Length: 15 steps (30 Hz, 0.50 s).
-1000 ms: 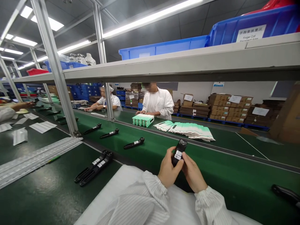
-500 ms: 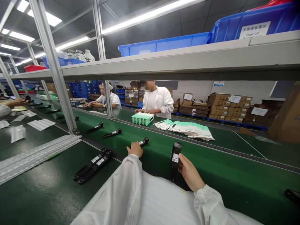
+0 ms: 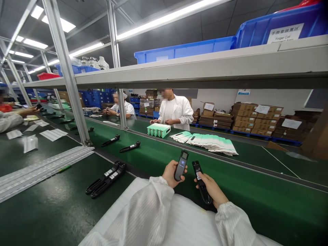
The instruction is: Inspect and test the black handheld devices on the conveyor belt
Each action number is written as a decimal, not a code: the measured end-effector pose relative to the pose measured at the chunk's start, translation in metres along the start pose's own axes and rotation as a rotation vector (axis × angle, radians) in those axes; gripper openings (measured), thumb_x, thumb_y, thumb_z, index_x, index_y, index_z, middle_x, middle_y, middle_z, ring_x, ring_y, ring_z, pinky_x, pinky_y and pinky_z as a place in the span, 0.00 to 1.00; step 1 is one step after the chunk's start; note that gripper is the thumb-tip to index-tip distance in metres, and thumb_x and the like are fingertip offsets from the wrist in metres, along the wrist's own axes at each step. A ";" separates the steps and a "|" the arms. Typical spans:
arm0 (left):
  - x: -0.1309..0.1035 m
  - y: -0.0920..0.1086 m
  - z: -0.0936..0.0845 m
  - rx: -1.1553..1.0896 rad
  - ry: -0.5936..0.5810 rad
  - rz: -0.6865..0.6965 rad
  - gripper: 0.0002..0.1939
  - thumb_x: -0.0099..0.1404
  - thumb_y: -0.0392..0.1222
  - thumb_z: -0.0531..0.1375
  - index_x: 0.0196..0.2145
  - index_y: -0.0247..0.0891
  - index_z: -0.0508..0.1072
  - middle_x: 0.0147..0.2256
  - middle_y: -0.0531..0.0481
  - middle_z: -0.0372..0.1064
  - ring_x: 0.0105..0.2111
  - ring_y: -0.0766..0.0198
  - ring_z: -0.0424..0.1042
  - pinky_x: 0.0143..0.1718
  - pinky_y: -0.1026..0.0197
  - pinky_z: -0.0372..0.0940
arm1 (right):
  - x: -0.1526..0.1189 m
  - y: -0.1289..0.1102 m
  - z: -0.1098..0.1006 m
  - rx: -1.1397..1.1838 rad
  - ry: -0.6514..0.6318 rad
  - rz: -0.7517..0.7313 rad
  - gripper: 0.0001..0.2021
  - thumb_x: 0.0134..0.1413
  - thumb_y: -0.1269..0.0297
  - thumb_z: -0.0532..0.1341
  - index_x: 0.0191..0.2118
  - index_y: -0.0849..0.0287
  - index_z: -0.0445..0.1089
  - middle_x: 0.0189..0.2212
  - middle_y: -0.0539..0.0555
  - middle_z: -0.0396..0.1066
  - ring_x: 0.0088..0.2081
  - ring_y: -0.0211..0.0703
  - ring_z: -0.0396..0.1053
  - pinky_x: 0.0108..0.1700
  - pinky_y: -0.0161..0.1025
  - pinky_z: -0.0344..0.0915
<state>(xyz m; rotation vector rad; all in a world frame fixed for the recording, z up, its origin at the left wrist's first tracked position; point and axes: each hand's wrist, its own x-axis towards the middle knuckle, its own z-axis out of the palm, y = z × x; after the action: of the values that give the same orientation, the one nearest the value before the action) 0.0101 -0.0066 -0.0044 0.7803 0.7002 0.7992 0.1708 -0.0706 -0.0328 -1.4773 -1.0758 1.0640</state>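
Note:
My left hand [image 3: 172, 173] is closed round a dark handheld device [image 3: 181, 165], held upright with its small screen and grey face showing. Beside it, my right hand [image 3: 211, 187] grips a black device [image 3: 202, 182] with a white label, tilted over the green belt [image 3: 246, 184]. The two devices are close but apart. Two more black devices [image 3: 109, 178] with white labels lie side by side on the dark green table at the left. Further up the belt rest a black device [image 3: 130, 147] and another one [image 3: 110, 140].
Across the belt, a person in white [image 3: 175, 109] stands behind green-white boxes [image 3: 159, 130] and fanned flat cartons [image 3: 211, 142]. A metal post [image 3: 68, 75] rises at the left. A shelf [image 3: 205, 68] with blue bins spans overhead. Another person's hand [image 3: 32, 111] shows far left.
My left hand has picked up the device from the belt and brought it right, beside my right hand. The device in my right hand has tilted. The view has shifted slightly.

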 end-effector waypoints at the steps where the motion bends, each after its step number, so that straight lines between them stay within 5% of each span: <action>1: -0.002 -0.003 0.005 -0.121 -0.053 -0.029 0.16 0.59 0.46 0.47 0.34 0.32 0.67 0.29 0.47 0.65 0.23 0.70 0.64 0.15 0.71 0.51 | 0.004 0.004 -0.003 -0.124 0.020 -0.037 0.19 0.49 0.47 0.51 0.33 0.59 0.67 0.32 0.55 0.73 0.30 0.44 0.70 0.32 0.38 0.64; 6: -0.013 -0.012 0.024 -0.156 -0.141 -0.047 0.21 0.60 0.53 0.48 0.38 0.31 0.67 0.27 0.48 0.65 0.21 0.70 0.63 0.13 0.71 0.46 | 0.018 0.020 -0.015 -0.442 0.156 -0.131 0.16 0.45 0.60 0.55 0.42 0.59 0.67 0.41 0.60 0.68 0.46 0.54 0.65 0.49 0.47 0.57; 9: -0.015 -0.017 0.031 -0.082 -0.091 0.004 0.19 0.60 0.50 0.47 0.37 0.31 0.67 0.27 0.47 0.65 0.21 0.70 0.63 0.14 0.70 0.47 | 0.019 0.021 -0.018 -0.492 0.227 -0.175 0.19 0.43 0.63 0.56 0.44 0.59 0.66 0.48 0.61 0.63 0.53 0.57 0.57 0.54 0.48 0.50; 12: -0.014 -0.024 0.034 0.125 0.068 0.169 0.14 0.59 0.47 0.49 0.34 0.34 0.65 0.26 0.49 0.64 0.21 0.70 0.60 0.15 0.70 0.48 | 0.015 0.015 -0.016 -0.412 0.323 -0.338 0.19 0.43 0.60 0.58 0.45 0.56 0.67 0.49 0.59 0.62 0.54 0.56 0.55 0.55 0.48 0.49; 15: -0.011 -0.029 0.033 0.452 0.206 0.464 0.12 0.55 0.42 0.55 0.37 0.38 0.63 0.26 0.54 0.61 0.23 0.71 0.60 0.21 0.69 0.53 | 0.008 0.002 -0.008 -0.127 0.268 -0.406 0.17 0.43 0.54 0.59 0.40 0.52 0.70 0.45 0.56 0.67 0.49 0.54 0.61 0.50 0.47 0.55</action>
<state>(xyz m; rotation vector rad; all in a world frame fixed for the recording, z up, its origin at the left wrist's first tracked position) 0.0407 -0.0404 -0.0079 1.3110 0.9159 1.1716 0.1806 -0.0653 -0.0347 -1.3748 -1.1987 0.5072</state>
